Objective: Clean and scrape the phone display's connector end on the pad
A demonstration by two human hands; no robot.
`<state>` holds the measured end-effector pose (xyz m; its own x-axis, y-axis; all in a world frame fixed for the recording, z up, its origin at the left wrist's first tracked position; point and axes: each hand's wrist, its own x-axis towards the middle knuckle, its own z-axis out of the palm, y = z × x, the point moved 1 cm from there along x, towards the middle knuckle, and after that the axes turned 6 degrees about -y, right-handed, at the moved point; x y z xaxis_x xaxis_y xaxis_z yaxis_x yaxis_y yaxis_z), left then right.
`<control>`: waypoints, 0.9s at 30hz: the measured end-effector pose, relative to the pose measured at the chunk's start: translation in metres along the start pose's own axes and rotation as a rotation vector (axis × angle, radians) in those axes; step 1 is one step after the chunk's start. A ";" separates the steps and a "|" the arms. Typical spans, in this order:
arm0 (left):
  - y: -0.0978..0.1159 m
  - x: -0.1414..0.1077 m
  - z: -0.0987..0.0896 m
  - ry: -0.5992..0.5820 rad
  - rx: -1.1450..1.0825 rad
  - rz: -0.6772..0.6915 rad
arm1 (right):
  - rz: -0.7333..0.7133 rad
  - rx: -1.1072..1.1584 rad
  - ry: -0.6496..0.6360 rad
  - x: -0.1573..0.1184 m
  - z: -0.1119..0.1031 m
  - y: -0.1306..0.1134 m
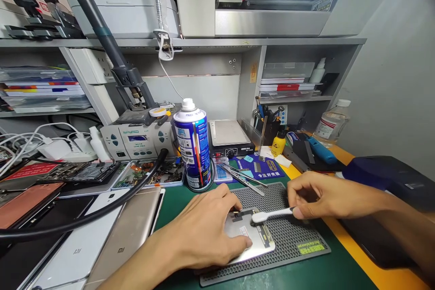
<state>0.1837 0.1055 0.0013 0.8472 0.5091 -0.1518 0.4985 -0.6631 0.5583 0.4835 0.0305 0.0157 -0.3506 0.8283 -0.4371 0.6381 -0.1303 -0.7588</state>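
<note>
A silver phone screen panel (256, 241) lies on a grey honeycomb-textured pad (288, 235). My left hand (210, 226) presses on the panel's left side, thumb on its lower part and fingers curled round its upper left edge. In my right hand (316, 197) is a white toothbrush (277, 214), pinched by its handle. The brush head touches the panel near its upper right part, beside a dark strip. Some fingertips of my left hand are hidden behind the hand.
A blue spray can (193, 149) stands behind the pad, with tweezers (244, 179) to its right. Several phones (125, 235) lie at the left, crossed by a black hose (102, 217). A yellow bottle (278, 144) and a clear bottle (331, 122) stand at the back right.
</note>
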 end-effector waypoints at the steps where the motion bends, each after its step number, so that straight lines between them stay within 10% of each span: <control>1: 0.002 -0.003 -0.001 -0.012 0.016 -0.002 | -0.004 0.008 0.015 0.000 -0.001 0.000; 11: 0.010 -0.022 -0.015 -0.114 0.125 -0.190 | -0.032 0.033 0.118 0.000 -0.002 0.004; 27: 0.006 -0.016 -0.025 -0.026 -0.308 -0.074 | -0.084 0.462 0.168 0.017 0.023 -0.014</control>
<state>0.1684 0.1074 0.0277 0.8168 0.5335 -0.2198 0.4838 -0.4256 0.7648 0.4524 0.0338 0.0076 -0.2480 0.9177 -0.3104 0.2290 -0.2558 -0.9392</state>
